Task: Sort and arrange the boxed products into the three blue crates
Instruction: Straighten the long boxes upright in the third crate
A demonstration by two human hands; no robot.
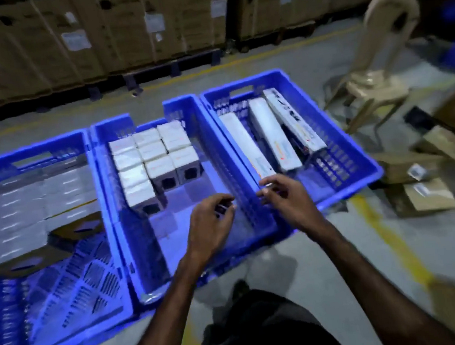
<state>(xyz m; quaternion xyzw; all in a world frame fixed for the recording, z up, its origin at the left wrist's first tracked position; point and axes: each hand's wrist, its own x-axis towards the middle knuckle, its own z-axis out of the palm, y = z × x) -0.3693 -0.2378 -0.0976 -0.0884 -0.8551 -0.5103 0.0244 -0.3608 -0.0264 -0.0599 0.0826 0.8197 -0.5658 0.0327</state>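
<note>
Standing side by side on a warehouse floor, three blue crates hold boxed stock. The left crate (51, 328) carries flat white packs (35, 211) and brown card (32, 259), blurred. The middle crate (146, 266) holds small white boxes (151, 158) packed at its far end. The right crate (339, 142) holds three long boxes (270, 136). The left hand (212, 225) hovers over the middle crate, fingers curled, empty. The right hand (286, 197) pinches the near end of the leftmost long box (246, 147); motion blur hides the grip.

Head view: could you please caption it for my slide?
Both hands hover over blue crates of sorted white boxes.
</note>
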